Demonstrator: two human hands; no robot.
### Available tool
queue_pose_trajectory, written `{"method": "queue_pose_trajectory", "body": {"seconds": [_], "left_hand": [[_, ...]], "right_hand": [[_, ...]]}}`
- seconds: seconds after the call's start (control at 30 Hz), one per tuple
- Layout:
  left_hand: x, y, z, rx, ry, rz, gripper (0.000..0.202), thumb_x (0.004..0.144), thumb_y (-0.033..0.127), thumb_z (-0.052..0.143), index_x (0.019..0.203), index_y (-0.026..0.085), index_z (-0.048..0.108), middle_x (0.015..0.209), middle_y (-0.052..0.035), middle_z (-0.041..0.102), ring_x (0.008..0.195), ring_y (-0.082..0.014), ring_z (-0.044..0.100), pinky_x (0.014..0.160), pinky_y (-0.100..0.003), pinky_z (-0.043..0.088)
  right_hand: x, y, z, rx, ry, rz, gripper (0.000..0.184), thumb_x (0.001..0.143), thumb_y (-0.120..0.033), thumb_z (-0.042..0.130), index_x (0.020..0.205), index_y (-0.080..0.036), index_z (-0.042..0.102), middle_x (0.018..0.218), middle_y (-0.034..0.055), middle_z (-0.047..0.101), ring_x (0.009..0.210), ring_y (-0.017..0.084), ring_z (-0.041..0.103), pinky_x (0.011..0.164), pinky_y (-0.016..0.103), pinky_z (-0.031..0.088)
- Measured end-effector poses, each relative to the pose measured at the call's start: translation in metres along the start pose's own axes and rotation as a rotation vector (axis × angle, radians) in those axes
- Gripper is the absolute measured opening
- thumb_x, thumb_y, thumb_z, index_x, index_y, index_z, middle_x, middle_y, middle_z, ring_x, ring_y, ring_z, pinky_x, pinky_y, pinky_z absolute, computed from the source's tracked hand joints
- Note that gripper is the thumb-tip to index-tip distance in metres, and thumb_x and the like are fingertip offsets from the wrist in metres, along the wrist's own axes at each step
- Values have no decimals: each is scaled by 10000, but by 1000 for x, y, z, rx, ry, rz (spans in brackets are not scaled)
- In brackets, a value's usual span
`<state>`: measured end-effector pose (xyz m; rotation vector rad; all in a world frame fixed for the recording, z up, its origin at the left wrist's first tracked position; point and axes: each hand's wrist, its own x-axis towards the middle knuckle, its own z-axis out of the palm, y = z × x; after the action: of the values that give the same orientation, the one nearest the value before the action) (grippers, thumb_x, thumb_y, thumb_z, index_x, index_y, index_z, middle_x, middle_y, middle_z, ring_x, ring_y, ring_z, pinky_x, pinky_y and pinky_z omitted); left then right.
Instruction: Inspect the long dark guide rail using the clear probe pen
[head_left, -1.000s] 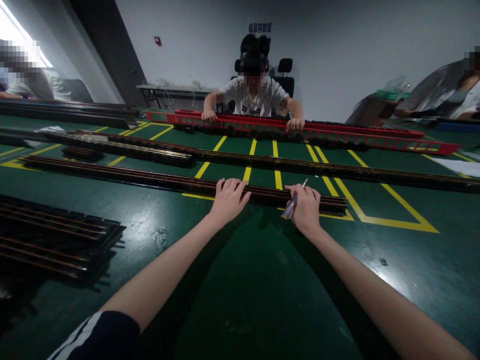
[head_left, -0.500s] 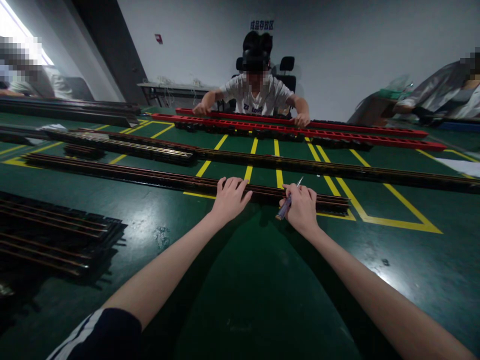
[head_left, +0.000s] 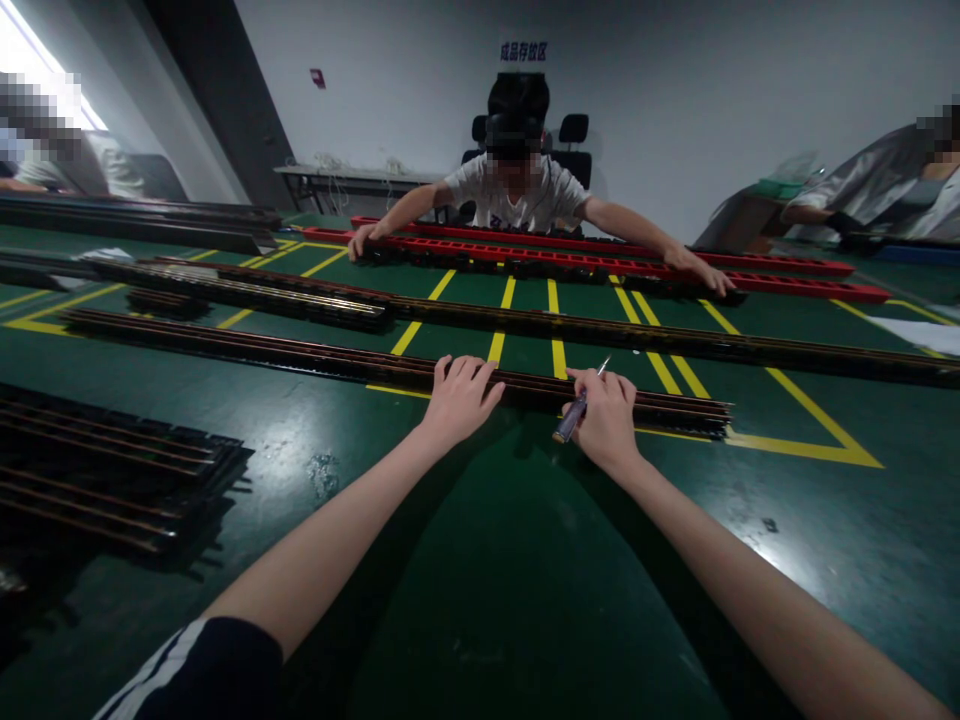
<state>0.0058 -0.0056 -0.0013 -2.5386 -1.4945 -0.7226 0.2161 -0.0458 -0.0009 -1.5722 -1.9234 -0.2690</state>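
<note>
Resting with fingers spread over a long, narrow black rail (head_left: 300, 358), the left hand (head_left: 459, 400) touches its top; whether it grips underneath, I cannot tell. The right hand (head_left: 606, 415) grasps a screwdriver (head_left: 571, 418), with a smooth purplish handle and thin metal shaft, against the same rail. Thin, straight copper-coloured strips line the rail, which lies across the glossy green table (head_left: 525, 570). Compared with the earlier frame, the rail has slid rightward, its right end reaching farther past the right hand. Opposite, a co-worker's arms (head_left: 630, 225) now stretch wider along a red, ladder-like frame (head_left: 795, 288).
</note>
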Motion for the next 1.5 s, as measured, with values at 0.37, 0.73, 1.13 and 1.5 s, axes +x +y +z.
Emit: {"method": "queue_pose_trajectory", "body": {"seconds": [0.37,0.73,1.13,1.5], "left_hand": [[0,0,0,13,20,0,427,950,397,310,1223,168,545,1200,-100,607,1160,-242,498,1059,-474,261],[0,1,-2,-12,-9,-1,448,954,409,290,1229,163,543,1213,-109,601,1168,-247,499,1063,-498,265],[0,1,-1,3,-2,0,437,952,405,292,1218,175,552,1204,-102,606,1155,-242,501,1061,-482,265],[0,1,-2,16,23,-7,440,951,397,295,1217,161,553,1216,-108,595,1156,-243,493,1058,-470,259]], "right_hand": [[1,-4,9,-42,6,91,138,718,-156,500,820,-218,430,962,94,669,915,272,533,887,454,273],[-3,1,2,27,19,92,177,752,-53,370,689,-217,392,1053,71,660,959,259,552,824,424,308],[-1,-2,5,25,-44,19,173,733,-162,470,898,-215,482,889,77,651,888,265,537,839,424,277],[1,-4,6,68,-33,80,144,704,-132,468,803,-224,420,967,67,653,951,260,532,873,426,250]]}}
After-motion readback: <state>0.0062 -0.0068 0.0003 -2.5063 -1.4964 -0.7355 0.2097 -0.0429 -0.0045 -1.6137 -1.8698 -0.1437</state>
